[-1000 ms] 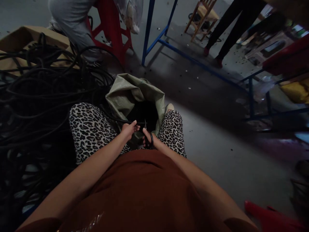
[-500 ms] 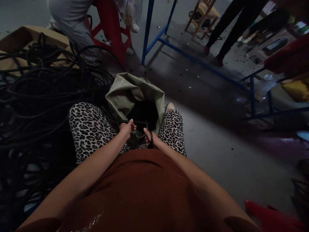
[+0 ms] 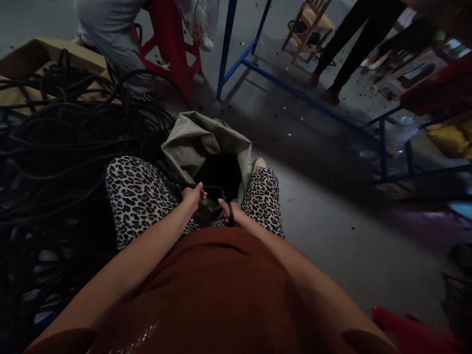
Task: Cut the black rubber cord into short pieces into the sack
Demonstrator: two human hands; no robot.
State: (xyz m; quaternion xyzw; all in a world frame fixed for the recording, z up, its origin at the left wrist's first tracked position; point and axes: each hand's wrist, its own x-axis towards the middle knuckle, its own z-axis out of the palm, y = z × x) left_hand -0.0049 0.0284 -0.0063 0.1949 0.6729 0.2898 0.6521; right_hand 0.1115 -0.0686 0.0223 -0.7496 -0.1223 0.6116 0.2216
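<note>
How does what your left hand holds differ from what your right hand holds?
The left hand pinches a thin black cable that trails off to the pile at the left; the right hand grips scissors by a black loop handle. The cable is long and limp, the scissors short and rigid. Both are dark and held over the open green sack.

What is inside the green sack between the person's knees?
The green sack stands open, but its inside is only a dark hollow; the contents cannot be made out. A black cable crosses its mouth, held in the left hand.
</note>
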